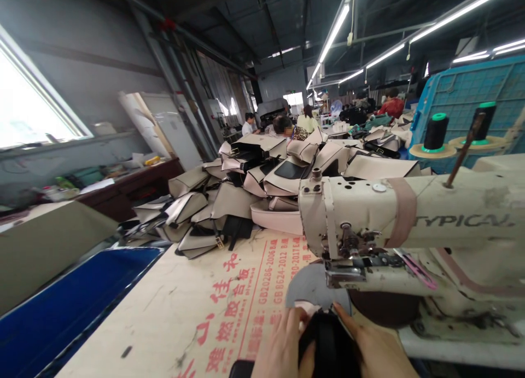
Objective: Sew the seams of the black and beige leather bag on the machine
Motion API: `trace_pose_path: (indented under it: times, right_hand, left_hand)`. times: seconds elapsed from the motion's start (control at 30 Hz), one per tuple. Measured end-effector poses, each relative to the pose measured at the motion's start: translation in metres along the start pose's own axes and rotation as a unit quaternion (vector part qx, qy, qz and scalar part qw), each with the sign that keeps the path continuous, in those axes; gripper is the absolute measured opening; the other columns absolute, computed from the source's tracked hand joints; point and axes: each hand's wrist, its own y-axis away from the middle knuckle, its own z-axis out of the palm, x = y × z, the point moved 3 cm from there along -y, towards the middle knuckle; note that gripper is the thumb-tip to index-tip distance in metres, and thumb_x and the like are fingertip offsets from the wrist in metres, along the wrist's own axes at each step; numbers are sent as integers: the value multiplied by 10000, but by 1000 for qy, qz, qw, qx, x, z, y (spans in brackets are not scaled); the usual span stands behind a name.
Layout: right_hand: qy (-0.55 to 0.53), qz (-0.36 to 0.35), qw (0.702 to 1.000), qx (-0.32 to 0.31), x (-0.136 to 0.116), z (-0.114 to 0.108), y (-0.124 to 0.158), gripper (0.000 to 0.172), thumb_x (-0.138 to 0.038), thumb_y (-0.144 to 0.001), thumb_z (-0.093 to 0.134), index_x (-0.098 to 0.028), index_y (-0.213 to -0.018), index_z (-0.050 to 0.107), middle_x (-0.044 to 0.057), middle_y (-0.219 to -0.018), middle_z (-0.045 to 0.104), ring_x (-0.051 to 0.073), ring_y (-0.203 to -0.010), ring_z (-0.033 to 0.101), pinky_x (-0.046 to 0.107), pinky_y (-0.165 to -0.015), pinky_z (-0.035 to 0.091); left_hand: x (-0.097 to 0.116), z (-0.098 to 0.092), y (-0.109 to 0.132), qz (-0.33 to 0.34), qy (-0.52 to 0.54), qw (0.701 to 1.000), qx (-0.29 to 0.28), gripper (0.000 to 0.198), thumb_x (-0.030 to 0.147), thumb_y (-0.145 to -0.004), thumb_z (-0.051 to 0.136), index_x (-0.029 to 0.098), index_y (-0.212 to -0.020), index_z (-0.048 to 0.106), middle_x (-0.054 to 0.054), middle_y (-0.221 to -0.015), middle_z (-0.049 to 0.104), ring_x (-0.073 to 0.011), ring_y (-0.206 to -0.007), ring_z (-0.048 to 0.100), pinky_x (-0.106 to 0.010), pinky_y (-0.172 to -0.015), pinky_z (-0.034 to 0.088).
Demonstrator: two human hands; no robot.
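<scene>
Low in the head view, my left hand [281, 342] and my right hand [375, 345] close on either side of a dark black bag piece [330, 342]. Its full shape is cut off by the bottom edge. A pale edge shows near my left fingertips, beside the grey round plate [314, 285]. Just beyond my fingers stands the cream sewing machine [353, 214], its needle and presser area above and to the right of the plate. Pink-handled thread snips [422, 273] rest on the machine's lower arm.
A large heap of beige bags with black trim [233, 200] covers the far side of the plywood table [164, 312]. At left is a blue bin [82, 301]. Black thread cones [436, 132] stand behind the machine by a blue crate [471, 93]. Several people sit farther back.
</scene>
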Motion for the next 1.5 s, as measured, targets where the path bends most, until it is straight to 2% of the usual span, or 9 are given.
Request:
trace_pose_path:
  times: [0.1, 0.2, 0.4, 0.6, 0.87, 1.1, 1.23, 1.37, 1.5]
  right_hand:
    - [-30, -35, 998, 33, -2, -12, 9, 809, -5, -635, 417, -329, -1360, 267, 51, -1014, 633, 213, -922, 608, 269, -812, 445]
    - [-46, -70, 995, 49, 0, -18, 16, 809, 6, -634, 395, -351, -1350, 284, 29, -1077, 607, 203, -981, 582, 265, -862, 422]
    - [-79, -100, 992, 25, 6, -24, 5, 801, 43, -629, 364, -319, -1342, 321, 13, -1088, 588, 158, -1018, 549, 230, -878, 412]
    - [-150, -195, 950, 191, -5, -32, -9, 381, -116, -856, 399, -226, -1208, 494, 55, -1154, 503, 152, -1084, 457, 291, -951, 402]
    - [-150, -235, 933, 230, -6, -20, -4, 330, -189, -911, 389, -255, -1233, 419, 12, -1210, 484, 127, -1150, 418, 299, -998, 388]
    - [-159, -207, 942, 210, -16, -23, -11, 210, -197, -918, 326, -149, -1022, 502, 76, -1027, 551, 173, -1010, 509, 346, -893, 448]
    - [-193, -226, 936, 187, -16, -21, -17, 187, -196, -920, 322, -156, -888, 501, 50, -880, 547, 157, -853, 524, 314, -770, 462]
    - [-215, -225, 935, 172, -13, -18, -17, 169, -198, -916, 347, -161, -912, 511, 45, -882, 547, 148, -859, 513, 302, -808, 448]
    - [-211, -223, 935, 178, -10, -17, -16, 180, -204, -919, 345, -163, -915, 520, 55, -917, 548, 160, -919, 510, 309, -854, 441]
  left_hand:
    - [-12, 4, -13, -11, -8, 999, -48, 346, 67, -770, 377, 218, -1022, 559, -32, -898, 586, -166, -802, 576, -242, -698, 438]
    - [-13, 0, -16, 35, -27, 997, -69, 461, 6, -733, 340, 223, -1062, 579, -25, -851, 577, -144, -787, 573, -204, -689, 423]
    - [-16, -4, -20, 75, -99, 988, -88, 623, -23, -683, 305, 258, -1193, 527, -27, -863, 564, -143, -770, 582, -195, -678, 434]
    - [-16, -11, -36, 104, -72, 984, -129, 515, 53, -783, 361, 299, -1214, 499, -21, -956, 566, -152, -850, 574, -216, -739, 438]
    - [0, -21, -34, 154, 70, 976, -135, 264, 288, -886, 470, 286, -1133, 562, -16, -1018, 560, -144, -940, 537, -218, -838, 420]
    - [3, -1, -43, 102, 28, 994, -17, 282, 313, -899, 427, 175, -726, 602, -30, -769, 563, -144, -737, 540, -228, -673, 439]
    - [-2, 5, -40, 99, 4, 994, 49, 153, 253, -879, 476, 205, -990, 570, -7, -769, 577, -138, -736, 556, -230, -688, 450]
    - [-5, 6, -34, 204, -46, 978, -13, 257, 221, -915, 387, 239, -1102, 561, -29, -869, 584, -140, -782, 559, -233, -708, 475]
    - [-5, -1, -32, 242, -96, 965, 0, 323, 161, -898, 415, 253, -1193, 507, -64, -1129, 514, -191, -1070, 465, -302, -901, 434]
